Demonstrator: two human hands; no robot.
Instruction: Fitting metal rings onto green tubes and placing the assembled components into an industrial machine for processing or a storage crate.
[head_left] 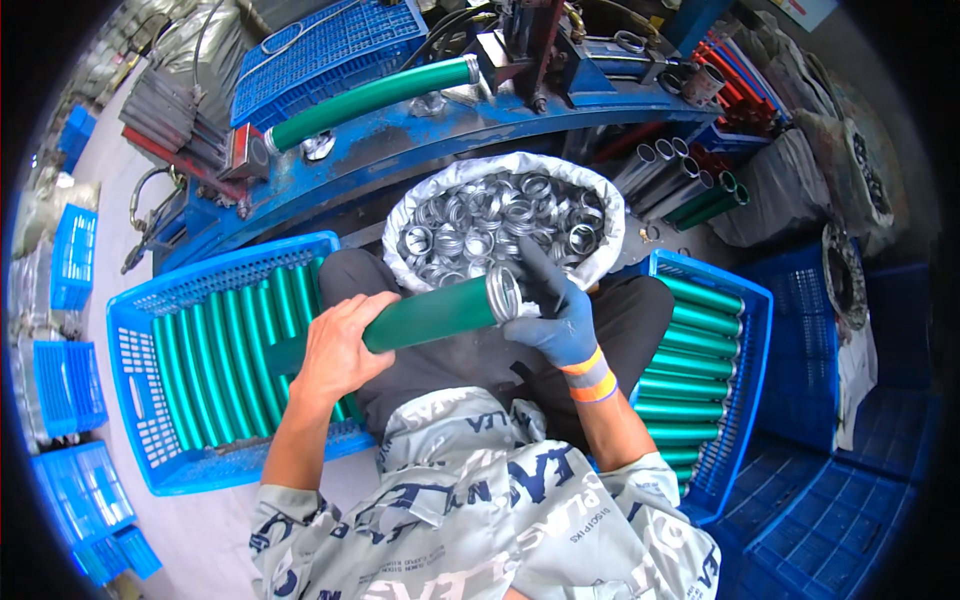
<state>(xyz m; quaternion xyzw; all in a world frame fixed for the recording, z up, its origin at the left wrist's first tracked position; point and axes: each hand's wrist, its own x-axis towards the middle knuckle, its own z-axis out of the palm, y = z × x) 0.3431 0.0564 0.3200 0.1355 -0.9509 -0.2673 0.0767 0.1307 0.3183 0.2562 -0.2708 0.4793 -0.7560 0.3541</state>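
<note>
My bare left hand (342, 345) is wrapped round a green metal tube (435, 318), which lies slantwise over my lap with its right end a little higher. At that right end sits a silver threaded ring (503, 294). My right hand (556, 315), in a blue and dark glove, has its fingers round the ring's edge. Just beyond my hands stands a white-lined round container (402, 215) heaped with loose silver rings (480, 215). Whether the ring is fully seated on the tube I cannot tell.
Blue crates of green tubes stand at my left (135, 400) and right (755, 345). Ahead, a blue machine bench (360, 150) carries another green tube (375, 100) with a silver end. Bare and green tubes (665, 175) lean at the far right, near stacked blue crates (830, 520).
</note>
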